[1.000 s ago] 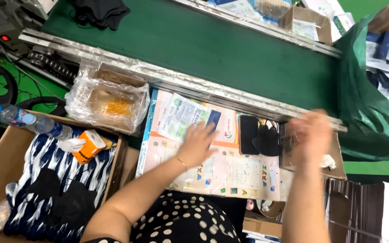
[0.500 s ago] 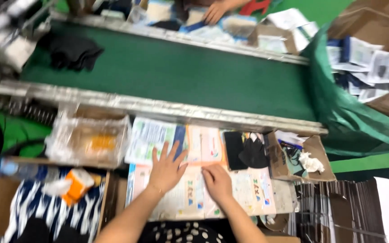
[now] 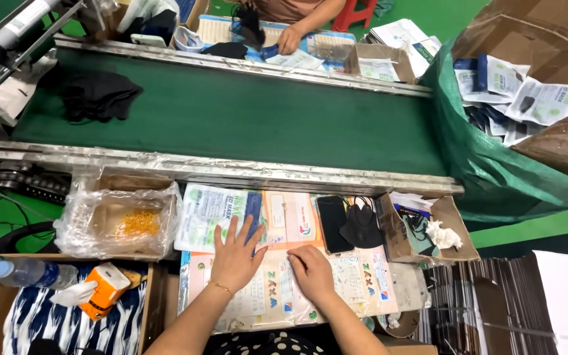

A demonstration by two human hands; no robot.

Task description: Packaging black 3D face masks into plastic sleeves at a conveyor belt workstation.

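Left hand [image 3: 235, 253] flat, grip released, on white-and-blue plastic mask packet [image 3: 215, 223]. Right hand [image 3: 310, 269] loosely curled, empty, pressing printed paper sheets [image 3: 356, 289] on table. Sorting stage, apparently; next move needs pinching packet's near edge.
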